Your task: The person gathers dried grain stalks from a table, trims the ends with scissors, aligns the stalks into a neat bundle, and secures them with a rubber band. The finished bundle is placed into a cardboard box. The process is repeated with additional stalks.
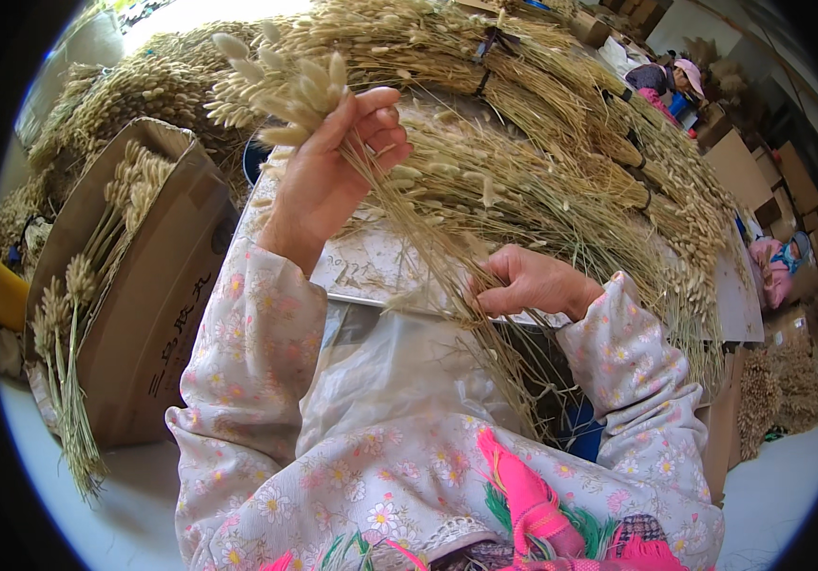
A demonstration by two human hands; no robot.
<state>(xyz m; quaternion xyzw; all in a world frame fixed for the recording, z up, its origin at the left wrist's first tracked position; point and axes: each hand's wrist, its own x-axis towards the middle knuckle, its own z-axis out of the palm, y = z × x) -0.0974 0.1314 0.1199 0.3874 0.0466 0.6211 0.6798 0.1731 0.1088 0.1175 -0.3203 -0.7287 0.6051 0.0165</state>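
Fingers (379, 99) of the left hand (325, 181) are curling around the bunny-tail grass bunch (408, 223) just below its seed heads (306, 90), apparently keeping these gathered, while the right hand (535, 283) is pinching its lower stems above the white tabletop's (360, 269) near edge, likely aligning them.

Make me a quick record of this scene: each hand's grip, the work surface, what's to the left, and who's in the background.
Left-hand grip: around a dried grass bunch, just below its fluffy heads
Right-hand grip: on the lower stems
Work surface: white table with grass bundles
Left: cardboard box with grass stems
Background: two people at right
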